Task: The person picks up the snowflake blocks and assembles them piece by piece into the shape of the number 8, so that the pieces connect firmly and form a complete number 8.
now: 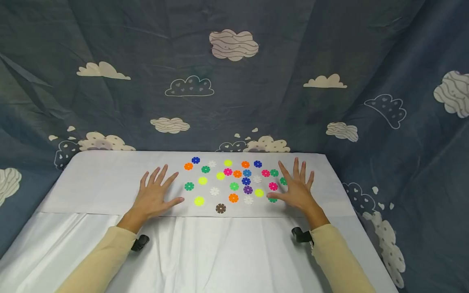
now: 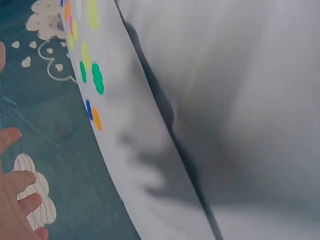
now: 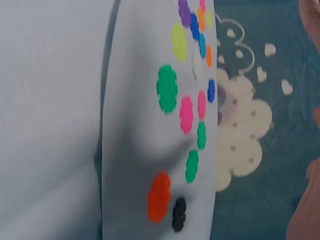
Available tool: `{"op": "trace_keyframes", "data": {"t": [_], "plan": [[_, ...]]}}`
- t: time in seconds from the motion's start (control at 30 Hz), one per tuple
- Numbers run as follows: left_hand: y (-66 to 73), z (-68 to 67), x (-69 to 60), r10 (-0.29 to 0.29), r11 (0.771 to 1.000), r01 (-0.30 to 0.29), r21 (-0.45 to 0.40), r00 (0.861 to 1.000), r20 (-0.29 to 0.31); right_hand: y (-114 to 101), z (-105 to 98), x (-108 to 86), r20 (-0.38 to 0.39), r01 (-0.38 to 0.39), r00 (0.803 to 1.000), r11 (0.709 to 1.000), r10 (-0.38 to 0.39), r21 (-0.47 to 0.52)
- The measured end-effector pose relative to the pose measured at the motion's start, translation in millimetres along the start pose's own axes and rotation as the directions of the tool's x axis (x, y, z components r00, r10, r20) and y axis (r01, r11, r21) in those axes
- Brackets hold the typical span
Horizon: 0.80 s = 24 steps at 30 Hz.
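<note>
Many notched, flower-shaped plastic discs in several colours lie flat and spread out on a white board. My left hand is held above the board's left part, fingers spread, holding nothing; a green disc and a yellow disc are nearest to it. Over the right side, my right hand is spread too, with nothing in it. Its thumb partly covers a green disc in the head view. An orange-red disc and a black disc show in the right wrist view. A brown disc lies near the board's front edge.
The white board spans the back of the table. In front of it, a wrinkled white cloth covers the table. Behind and at the sides hangs a dark blue curtain with cloud patterns. A black wrist device shows by the left sleeve.
</note>
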<state>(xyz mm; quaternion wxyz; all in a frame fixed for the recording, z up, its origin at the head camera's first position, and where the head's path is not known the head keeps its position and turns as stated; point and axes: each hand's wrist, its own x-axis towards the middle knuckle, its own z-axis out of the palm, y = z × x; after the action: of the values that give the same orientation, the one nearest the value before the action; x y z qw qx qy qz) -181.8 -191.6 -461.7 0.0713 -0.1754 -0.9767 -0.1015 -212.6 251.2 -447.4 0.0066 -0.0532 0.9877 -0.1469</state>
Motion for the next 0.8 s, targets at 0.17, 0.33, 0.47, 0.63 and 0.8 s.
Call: {"op": "trace_keyframes", "data": {"t": [0.17, 0.33, 0.47, 0.63, 0.8], "plan": [[13.7, 4.2, 3.1, 0.003, 0.996, -0.002, -0.084, 1.000, 0.009, 21.2, -3.2, 4.6, -0.023, 0.007, 1.000, 0.998, -0.006, 0.065], [29.3, 11.1, 8.4, -0.004, 0.984, 0.010, -0.178, 0.999, 0.036, 48.4, -0.7, 10.5, -0.017, -0.012, 1.000, 0.995, 0.014, 0.101], [37.4, 17.8, 13.1, -0.045, 0.960, 0.065, -0.271, 0.996, 0.080, 70.0, 3.8, 16.2, 0.028, -0.037, 0.999, 0.988, 0.033, 0.153], [41.6, 25.3, 19.6, -0.118, 0.915, 0.183, -0.360, 0.973, 0.197, 90.6, 8.9, 20.1, 0.080, -0.113, 0.992, 0.953, 0.094, 0.281], [44.6, 31.5, 24.6, -0.165, 0.858, 0.267, -0.438, 0.952, 0.258, 104.3, 15.5, 21.4, 0.109, -0.177, 0.983, 0.924, 0.148, 0.338]]}}
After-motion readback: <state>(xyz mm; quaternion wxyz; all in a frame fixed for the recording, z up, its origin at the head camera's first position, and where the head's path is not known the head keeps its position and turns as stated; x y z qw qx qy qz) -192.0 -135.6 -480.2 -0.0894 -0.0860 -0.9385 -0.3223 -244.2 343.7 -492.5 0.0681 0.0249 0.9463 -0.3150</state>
